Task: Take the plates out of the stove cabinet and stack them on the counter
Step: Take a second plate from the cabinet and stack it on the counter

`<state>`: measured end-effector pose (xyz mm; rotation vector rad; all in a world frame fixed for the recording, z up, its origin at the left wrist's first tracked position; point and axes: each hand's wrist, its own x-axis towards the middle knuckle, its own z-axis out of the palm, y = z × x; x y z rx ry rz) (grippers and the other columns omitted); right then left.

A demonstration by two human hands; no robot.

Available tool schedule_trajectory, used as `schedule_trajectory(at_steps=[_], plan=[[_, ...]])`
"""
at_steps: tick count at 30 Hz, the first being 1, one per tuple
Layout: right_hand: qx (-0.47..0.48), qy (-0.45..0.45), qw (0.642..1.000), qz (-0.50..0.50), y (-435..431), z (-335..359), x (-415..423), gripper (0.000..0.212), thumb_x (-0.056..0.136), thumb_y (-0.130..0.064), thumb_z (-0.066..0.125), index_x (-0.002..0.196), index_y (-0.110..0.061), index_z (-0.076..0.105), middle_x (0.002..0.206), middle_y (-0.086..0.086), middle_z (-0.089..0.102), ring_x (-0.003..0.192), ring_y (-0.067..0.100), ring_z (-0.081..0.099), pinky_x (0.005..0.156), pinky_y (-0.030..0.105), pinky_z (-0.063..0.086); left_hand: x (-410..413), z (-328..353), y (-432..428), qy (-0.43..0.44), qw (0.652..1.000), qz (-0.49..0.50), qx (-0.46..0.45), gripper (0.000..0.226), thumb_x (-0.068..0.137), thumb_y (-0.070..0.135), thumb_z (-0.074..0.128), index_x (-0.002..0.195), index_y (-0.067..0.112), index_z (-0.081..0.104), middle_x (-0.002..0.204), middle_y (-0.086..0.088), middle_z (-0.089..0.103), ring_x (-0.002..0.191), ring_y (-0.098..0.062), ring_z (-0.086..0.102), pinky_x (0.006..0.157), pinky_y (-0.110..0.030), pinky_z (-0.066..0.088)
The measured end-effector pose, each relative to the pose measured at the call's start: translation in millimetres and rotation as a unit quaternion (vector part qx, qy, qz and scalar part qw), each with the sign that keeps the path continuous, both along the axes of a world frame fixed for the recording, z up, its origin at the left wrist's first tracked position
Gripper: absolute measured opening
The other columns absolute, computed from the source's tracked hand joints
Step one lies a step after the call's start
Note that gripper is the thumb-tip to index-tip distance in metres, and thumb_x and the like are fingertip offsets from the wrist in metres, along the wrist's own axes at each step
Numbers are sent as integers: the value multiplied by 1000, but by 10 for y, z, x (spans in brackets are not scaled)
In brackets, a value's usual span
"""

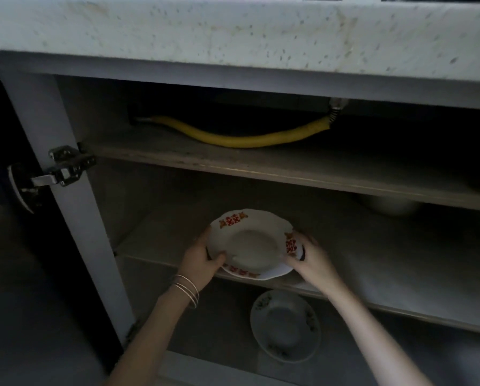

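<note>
A white plate with red and gold marks [251, 240] is at the front of the cabinet's middle shelf [372, 263], lying on another like plate whose rim [272, 274] shows beneath. My left hand [202, 260] grips the top plate's left rim, thumb over the edge. My right hand [305, 260] grips its right rim. Below, on the bottom shelf, lies a white plate with a dark floral rim [286, 325]. The speckled stone counter [233, 32] runs above the cabinet.
A yellow hose [233, 139] lies on the top shelf. The cabinet frame post with a metal hinge [57, 171] stands to the left. A pale, dim bowl-like shape [389, 204] sits at the back right of the middle shelf.
</note>
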<state>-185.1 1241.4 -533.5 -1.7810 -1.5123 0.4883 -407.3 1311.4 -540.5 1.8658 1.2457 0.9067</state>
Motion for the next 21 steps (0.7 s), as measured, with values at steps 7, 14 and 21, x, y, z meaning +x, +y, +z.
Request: schedule_trajectory(at_steps=[7, 14, 21], plan=[[-23, 247, 968, -39, 224, -91, -112, 59, 78, 2, 66, 130, -14, 44, 121, 6, 57, 113, 20, 53, 87, 29, 42, 144, 39, 134, -103, 986, 45, -125, 52, 77, 0, 65, 124, 15, 49, 123, -10, 56, 117, -28, 50, 94, -37, 41], [17, 322, 937, -132, -321, 111, -519, 77, 78, 9, 62, 138, -29, 31, 127, -5, 52, 116, 13, 49, 98, 39, 43, 141, 257, -534, -210, 949, 206, -116, 52, 76, -6, 62, 125, 8, 50, 115, -9, 58, 105, -15, 49, 86, -26, 36], [-38, 402, 886, -229, -1386, 1085, -1066, 52, 79, 6, 63, 110, -34, 51, 108, -7, 62, 100, 13, 59, 84, 39, 52, -258, 1304, -1711, -278, 899, 273, -201, 75, 38, 41, 62, 111, 24, 56, 99, 15, 60, 91, -1, 55, 75, -23, 42]])
